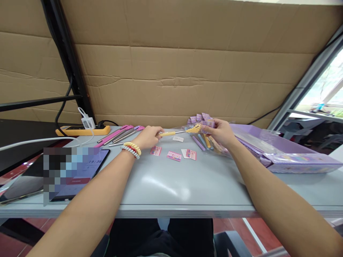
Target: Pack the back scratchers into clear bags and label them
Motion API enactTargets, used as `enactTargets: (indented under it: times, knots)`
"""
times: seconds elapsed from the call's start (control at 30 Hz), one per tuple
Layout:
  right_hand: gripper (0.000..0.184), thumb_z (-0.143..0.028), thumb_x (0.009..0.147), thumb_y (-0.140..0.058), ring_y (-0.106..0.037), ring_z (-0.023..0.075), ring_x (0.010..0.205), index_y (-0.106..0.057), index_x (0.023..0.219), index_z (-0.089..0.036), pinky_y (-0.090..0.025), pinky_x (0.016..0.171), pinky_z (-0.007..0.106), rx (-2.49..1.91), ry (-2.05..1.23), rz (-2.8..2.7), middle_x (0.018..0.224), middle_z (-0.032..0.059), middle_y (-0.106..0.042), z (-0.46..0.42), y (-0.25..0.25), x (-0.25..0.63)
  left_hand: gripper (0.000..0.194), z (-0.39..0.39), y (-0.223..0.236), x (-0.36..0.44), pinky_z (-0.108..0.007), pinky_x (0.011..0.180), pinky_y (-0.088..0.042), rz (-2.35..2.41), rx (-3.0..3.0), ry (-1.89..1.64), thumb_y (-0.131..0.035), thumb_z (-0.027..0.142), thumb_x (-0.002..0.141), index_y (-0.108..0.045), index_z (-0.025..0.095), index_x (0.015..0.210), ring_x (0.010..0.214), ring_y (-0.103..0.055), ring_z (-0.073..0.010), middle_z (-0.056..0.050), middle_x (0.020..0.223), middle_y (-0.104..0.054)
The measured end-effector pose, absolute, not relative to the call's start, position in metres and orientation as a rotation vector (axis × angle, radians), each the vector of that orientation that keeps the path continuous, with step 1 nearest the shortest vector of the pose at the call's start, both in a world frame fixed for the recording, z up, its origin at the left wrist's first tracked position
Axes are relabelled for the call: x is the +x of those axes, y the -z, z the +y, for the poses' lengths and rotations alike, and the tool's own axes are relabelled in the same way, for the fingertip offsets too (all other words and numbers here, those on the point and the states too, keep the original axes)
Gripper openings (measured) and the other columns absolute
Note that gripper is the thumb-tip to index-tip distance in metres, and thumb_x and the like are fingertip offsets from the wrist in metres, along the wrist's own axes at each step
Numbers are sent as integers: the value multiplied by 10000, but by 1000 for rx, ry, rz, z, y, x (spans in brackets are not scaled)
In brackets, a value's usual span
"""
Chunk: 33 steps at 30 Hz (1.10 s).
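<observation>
My left hand [148, 136], wearing beaded bracelets [133, 148], is closed on the handle end of a yellow back scratcher [168, 134] with a metal shaft and a clawed head. Clear plastic film shows around the scratcher; whether it lies fully inside a bag I cannot tell. Beside the claw, my right hand [221, 132] pinches a purple-topped clear packet [207, 124]. Behind it lie more purple header cards [199, 117]. Below sit several bagged items with coloured handles [198, 142]. Small pink cards [174, 156] and a white label [178, 139] are spread on the table between my arms.
Pink and metal rods [115, 135] lie in a pile left of my left hand. Two phones [80, 178] rest at the left, before a yellow power strip [83, 130] with cables. An open purple box [302, 166] stands right; cardboard [174, 64] backs the grey table [160, 192].
</observation>
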State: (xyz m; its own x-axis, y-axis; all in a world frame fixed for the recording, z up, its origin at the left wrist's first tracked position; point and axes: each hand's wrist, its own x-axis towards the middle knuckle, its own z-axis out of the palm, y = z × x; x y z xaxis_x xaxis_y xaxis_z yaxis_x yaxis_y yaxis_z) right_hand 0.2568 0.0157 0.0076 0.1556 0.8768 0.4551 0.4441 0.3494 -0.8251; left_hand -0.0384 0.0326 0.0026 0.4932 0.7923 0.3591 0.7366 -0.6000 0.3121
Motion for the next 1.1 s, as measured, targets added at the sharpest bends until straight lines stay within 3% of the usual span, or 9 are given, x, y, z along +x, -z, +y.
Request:
enactTargets:
  times: [0.43,0.8,0.93,1.1]
  knots:
    - [205,-360,649,-693,-522,128,557,-634,710,-173,-467,518,258,-1351,-301,-1549,635,2,-599,15,-11,259,326,34,-2,-38,-253,566,-358,1323,2596,-716,-466,187,774,-650,178,1042,650,-545,-166,-34,757,-655]
    - [319,-458,645,-717,-550,133,601,-658,769,-170,-490,522,259,-1317,-427,-1520,715,23,-629,10,-10,253,314,34,-2,-39,-254,583,-372,1294,2586,-709,-455,204,779,-646,178,1027,666,-548,-161,-33,769,-653]
    - [336,-503,651,-696,-506,124,543,-630,685,-175,-460,497,252,-1352,-348,-1488,607,1,-573,10,-11,254,289,35,-1,-39,-253,574,-363,1195,2607,-650,-449,261,792,-653,183,982,649,-540,-156,-20,736,-642]
    - [395,-550,646,-680,-429,105,475,-563,592,-176,-392,449,239,-1423,-162,-1493,502,-26,-472,9,-13,256,299,35,-3,-40,-241,611,-404,1109,2490,-593,-460,293,793,-639,188,1009,717,-594,-158,-22,844,-688]
